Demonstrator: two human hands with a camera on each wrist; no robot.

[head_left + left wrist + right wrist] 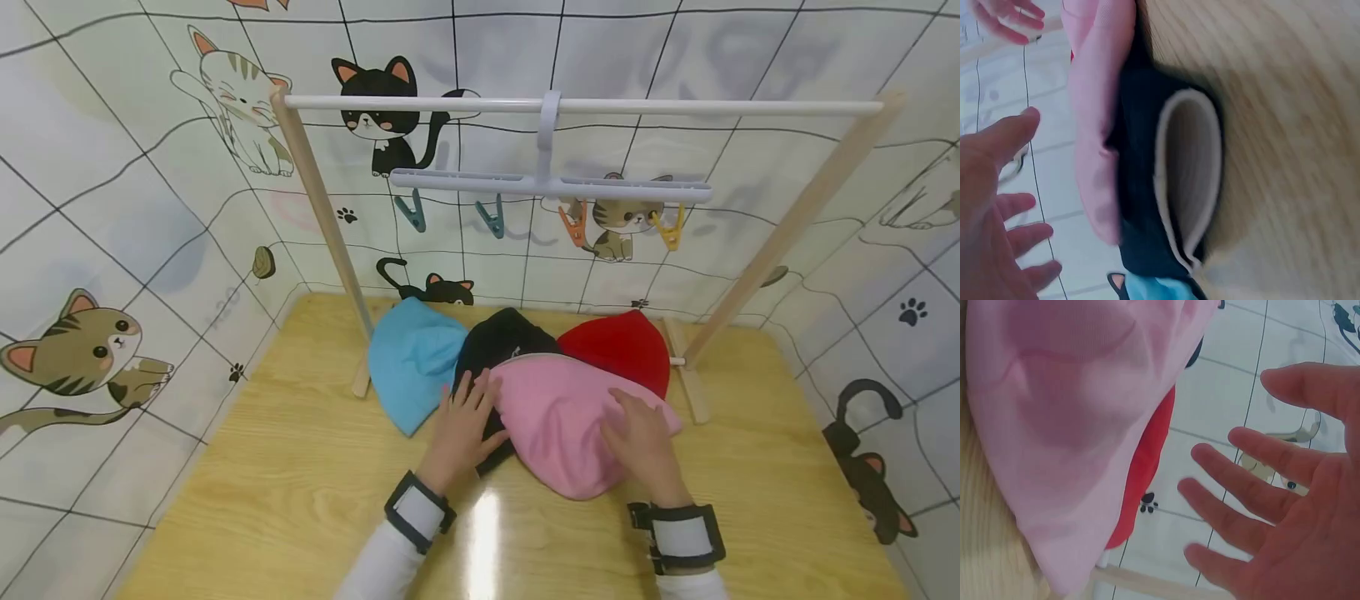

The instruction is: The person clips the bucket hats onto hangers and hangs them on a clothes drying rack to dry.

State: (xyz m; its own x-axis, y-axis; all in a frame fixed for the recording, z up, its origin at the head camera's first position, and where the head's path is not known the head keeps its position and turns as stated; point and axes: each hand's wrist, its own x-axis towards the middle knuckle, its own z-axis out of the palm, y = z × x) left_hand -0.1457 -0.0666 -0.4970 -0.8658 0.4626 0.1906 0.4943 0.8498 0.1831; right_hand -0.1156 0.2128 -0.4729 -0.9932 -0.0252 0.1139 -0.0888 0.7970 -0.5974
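Note:
A pink cloth hat (pixel 562 417) lies on top of a black hat (pixel 504 332) and a red hat (pixel 626 346). To their left is a light blue hat (pixel 412 358). My left hand (pixel 461 433) hovers with spread fingers over the black hat, by the pink hat's left end. Over the right part of the pink hat is my right hand (pixel 643 437), fingers spread and holding nothing. Both wrist views show the fingers apart from the cloth. In the left wrist view, the pale-edged opening of the black hat (pixel 1138 125) faces the near side.
Behind the hats stands a rack with a white rod (pixel 450 104) and wooden legs (pixel 795 225). From the rod hangs a pale hanger (pixel 480 181) with teal clips (pixel 491 218), an orange clip (pixel 574 225) and a yellow clip (pixel 669 228). Cat-patterned walls enclose the wooden table (pixel 300 500).

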